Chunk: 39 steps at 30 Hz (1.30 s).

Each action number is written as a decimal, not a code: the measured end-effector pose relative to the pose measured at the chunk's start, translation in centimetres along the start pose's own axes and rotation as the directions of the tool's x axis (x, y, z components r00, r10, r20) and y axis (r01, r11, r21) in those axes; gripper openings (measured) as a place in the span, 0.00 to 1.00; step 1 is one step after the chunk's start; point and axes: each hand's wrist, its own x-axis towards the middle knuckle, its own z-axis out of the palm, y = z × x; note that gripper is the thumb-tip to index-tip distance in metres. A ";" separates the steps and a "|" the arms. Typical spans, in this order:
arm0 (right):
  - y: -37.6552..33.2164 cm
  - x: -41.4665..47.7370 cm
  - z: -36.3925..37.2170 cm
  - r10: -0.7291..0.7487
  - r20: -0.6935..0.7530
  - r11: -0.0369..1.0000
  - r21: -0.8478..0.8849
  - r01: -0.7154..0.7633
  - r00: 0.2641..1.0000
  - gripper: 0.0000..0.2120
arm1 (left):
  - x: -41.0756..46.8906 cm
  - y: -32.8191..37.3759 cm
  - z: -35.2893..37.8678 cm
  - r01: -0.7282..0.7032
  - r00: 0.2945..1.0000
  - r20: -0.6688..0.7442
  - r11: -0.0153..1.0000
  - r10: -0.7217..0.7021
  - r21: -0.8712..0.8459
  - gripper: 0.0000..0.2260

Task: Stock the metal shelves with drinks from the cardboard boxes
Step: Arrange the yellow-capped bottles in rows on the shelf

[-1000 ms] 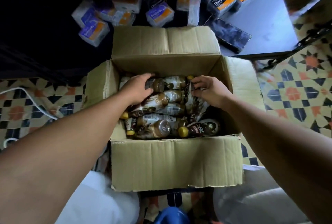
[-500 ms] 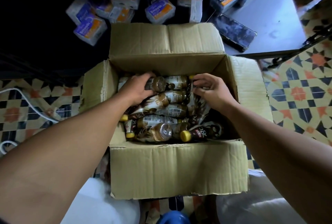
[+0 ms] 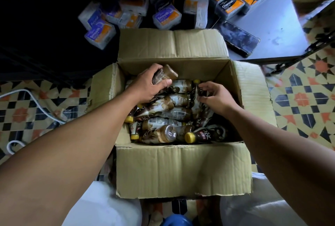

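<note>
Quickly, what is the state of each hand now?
Left hand: holds a brown bottle, raised.
Right hand: grips a dark bottle inside the cardboard box.

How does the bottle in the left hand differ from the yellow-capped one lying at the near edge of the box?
The held bottle is gripped by the left hand above the pile; the near-edge bottle lies untouched among the others. The held bottle looks tan; the near-edge bottle is dark brown. The held bottle's cap is hidden; the near-edge bottle's yellow cap shows. Both are small drink bottles.
</note>
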 end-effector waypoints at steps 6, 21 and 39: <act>-0.2 -0.3 -0.4 0.062 -0.098 0.990 0.134 -0.049 0.993 0.25 | -0.5 -1.3 0.6 0.119 0.987 0.101 0.991 -0.124 0.056 0.28; -0.1 -2.3 2.6 0.063 -0.094 0.947 0.319 -0.030 0.994 0.31 | -1.4 -1.4 0.0 0.096 0.973 0.199 0.990 -0.116 0.106 0.30; 0.6 -3.2 2.7 0.168 0.107 0.977 0.113 -0.180 0.980 0.29 | -3.3 -1.3 -0.3 0.120 0.982 0.130 0.985 -0.135 0.123 0.29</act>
